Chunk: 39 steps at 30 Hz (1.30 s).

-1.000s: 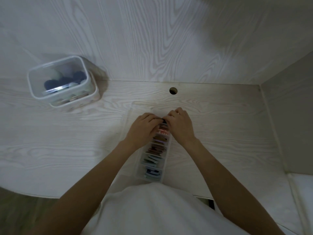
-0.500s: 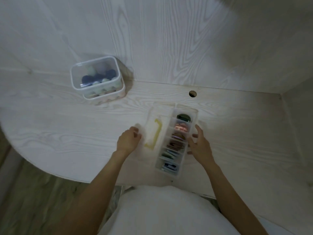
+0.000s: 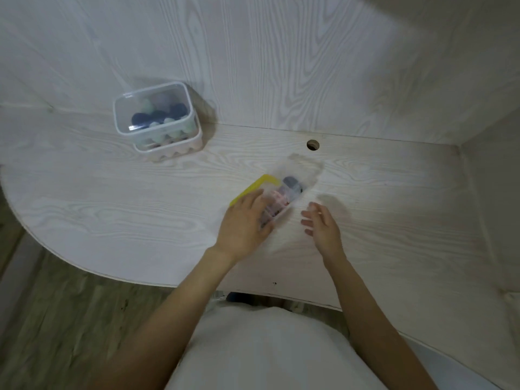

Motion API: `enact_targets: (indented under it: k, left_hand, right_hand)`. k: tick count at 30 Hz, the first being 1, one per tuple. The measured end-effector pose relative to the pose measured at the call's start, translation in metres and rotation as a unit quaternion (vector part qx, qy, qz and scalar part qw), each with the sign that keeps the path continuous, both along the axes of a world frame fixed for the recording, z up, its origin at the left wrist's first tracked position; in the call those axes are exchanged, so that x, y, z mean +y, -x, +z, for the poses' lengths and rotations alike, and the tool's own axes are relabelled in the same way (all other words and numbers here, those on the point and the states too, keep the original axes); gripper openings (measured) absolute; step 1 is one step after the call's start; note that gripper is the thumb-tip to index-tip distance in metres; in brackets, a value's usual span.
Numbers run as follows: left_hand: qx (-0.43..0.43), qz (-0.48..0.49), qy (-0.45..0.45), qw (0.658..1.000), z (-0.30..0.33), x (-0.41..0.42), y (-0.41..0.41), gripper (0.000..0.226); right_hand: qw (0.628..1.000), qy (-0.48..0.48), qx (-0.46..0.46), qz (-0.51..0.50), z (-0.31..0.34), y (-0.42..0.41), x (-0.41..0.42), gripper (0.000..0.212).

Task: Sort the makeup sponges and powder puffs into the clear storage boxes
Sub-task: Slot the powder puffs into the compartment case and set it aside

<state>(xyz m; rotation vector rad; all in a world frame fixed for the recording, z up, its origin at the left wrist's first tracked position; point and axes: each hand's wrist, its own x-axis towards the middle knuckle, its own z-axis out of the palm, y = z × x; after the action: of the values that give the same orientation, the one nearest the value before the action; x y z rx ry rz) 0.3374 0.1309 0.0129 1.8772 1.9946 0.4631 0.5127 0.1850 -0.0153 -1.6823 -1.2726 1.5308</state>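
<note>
A long clear compartment box (image 3: 284,197) with coloured puffs in its cells lies slanted on the white table (image 3: 112,206), blurred by motion. Its clear lid with a yellow handle (image 3: 254,187) stands up along the left side. My left hand (image 3: 243,223) covers the box's near end, fingers over the top and thumb round the near edge. My right hand (image 3: 322,223) hovers just right of the box, fingers loose, touching nothing. At the back left a lidded clear box (image 3: 153,109) with dark blue and pale green sponges sits stacked on a second clear box (image 3: 171,147).
A cable hole (image 3: 313,144) is in the tabletop behind the compartment box. A wood-grain back wall and a side panel (image 3: 492,192) close the table at the rear and right. The table's curved front edge (image 3: 84,273) drops to the floor at the left.
The compartment box has turned to a slant and its lid has swung up from flat. My left hand moved from the lid onto the box; my right hand came off the box's side.
</note>
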Motion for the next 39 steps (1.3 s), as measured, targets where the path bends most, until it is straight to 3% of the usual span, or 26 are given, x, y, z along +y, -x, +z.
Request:
enact_targets:
  k: [2, 5, 9, 13, 18, 21, 23, 25, 28, 31, 39]
  left_hand:
    - [0.068, -0.017, 0.022, 0.997, -0.026, -0.01, -0.013, 0.063]
    - [0.134, -0.025, 0.012, 0.991, -0.051, -0.021, -0.019, 0.067]
    - [0.166, -0.031, -0.008, 0.986, -0.06, -0.021, -0.018, 0.065]
    - [0.167, -0.049, -0.01, 0.985, -0.063, -0.019, -0.013, 0.062]
    - [0.112, -0.084, 0.0, 0.99, -0.057, -0.01, 0.009, 0.054]
    - [0.094, -0.071, -0.04, 0.992, -0.049, -0.009, 0.024, 0.054]
    - [0.098, 0.01, -0.058, 0.993, -0.043, -0.014, 0.028, 0.064]
    - [0.072, 0.149, -0.031, 0.986, -0.042, -0.02, 0.031, 0.089]
    - [-0.091, 0.308, 0.008, 0.947, -0.042, -0.026, 0.031, 0.122]
    - [-0.174, 0.293, 0.013, 0.94, -0.038, -0.024, 0.034, 0.123]
    - [-0.251, 0.169, 0.038, 0.952, -0.021, 0.032, -0.002, 0.119]
  right_hand:
    - [0.997, -0.057, -0.045, -0.008, 0.003, -0.014, 0.007, 0.033]
    - [0.979, -0.146, -0.112, 0.09, 0.01, -0.027, 0.017, 0.045]
    - [0.897, -0.285, -0.222, 0.254, 0.012, -0.022, 0.033, 0.052]
    - [0.836, -0.296, -0.3, 0.351, 0.004, -0.009, 0.047, 0.05]
    - [0.864, -0.286, -0.27, 0.315, -0.005, -0.001, 0.05, 0.041]
    - [0.865, -0.301, -0.259, 0.305, -0.004, 0.003, 0.048, 0.038]
    - [0.858, -0.309, -0.285, 0.295, -0.004, 0.006, 0.048, 0.038]
    - [0.878, -0.294, -0.27, 0.264, -0.003, 0.01, 0.05, 0.04]
    - [0.929, -0.214, -0.202, 0.225, 0.0, 0.015, 0.055, 0.048]
    - [0.931, -0.207, -0.197, 0.228, -0.001, 0.009, 0.054, 0.055]
    - [0.967, -0.152, -0.186, 0.082, 0.004, -0.079, 0.043, 0.081]
